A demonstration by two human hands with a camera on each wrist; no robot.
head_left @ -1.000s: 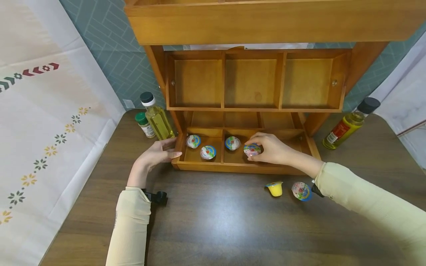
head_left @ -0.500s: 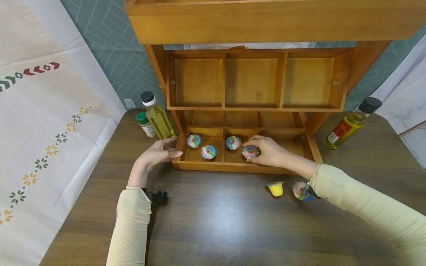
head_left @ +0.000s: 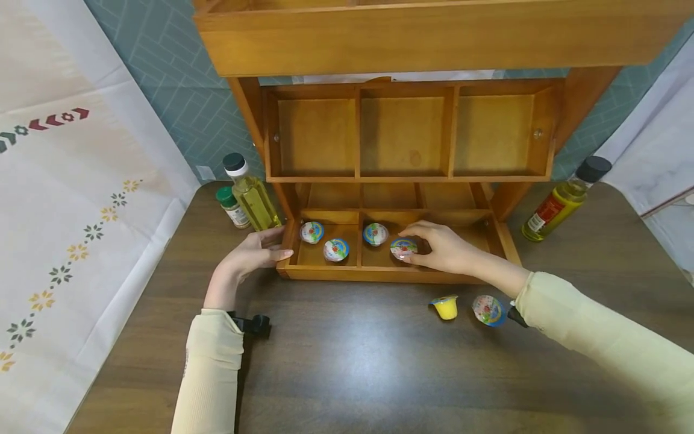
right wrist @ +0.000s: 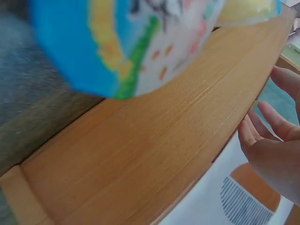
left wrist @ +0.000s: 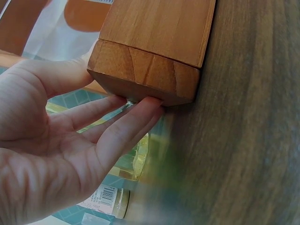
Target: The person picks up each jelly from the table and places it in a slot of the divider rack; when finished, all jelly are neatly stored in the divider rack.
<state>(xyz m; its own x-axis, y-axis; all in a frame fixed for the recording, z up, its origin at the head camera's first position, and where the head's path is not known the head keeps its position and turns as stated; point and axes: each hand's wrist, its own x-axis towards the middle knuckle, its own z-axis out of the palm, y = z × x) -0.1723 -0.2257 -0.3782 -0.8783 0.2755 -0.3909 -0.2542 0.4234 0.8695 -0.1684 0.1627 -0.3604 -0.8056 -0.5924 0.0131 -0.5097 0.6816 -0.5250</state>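
My right hand (head_left: 441, 248) pinches a small foil-lidded jelly cup (head_left: 403, 248) between thumb and fingers, low in the middle compartment of a wooden rack's bottom tray (head_left: 379, 274). Beside it sits another jelly cup (head_left: 376, 234). The left compartment holds two more, a rear jelly cup (head_left: 311, 232) and a front jelly cup (head_left: 336, 249). At the tray's front left corner, my left hand (head_left: 252, 256) grips the side wall, thumb at the rim and fingers along the outside. The left wrist view shows those fingertips (left wrist: 151, 104) against the wood. In the right wrist view the held cup is hidden.
A tipped yellow jelly cup (head_left: 446, 308) and a lid-up jelly cup (head_left: 489, 310) lie on the table before the tray. Left of the rack stand an oil bottle (head_left: 253, 199) and a green-capped jar (head_left: 233, 208); another oil bottle (head_left: 561, 205) stands right. Shelves (head_left: 401, 135) rise above the tray.
The right hand has shifted the pinched cup slightly left and forward in the middle compartment. The left hand keeps its hold on the tray. The head view has moved a little.
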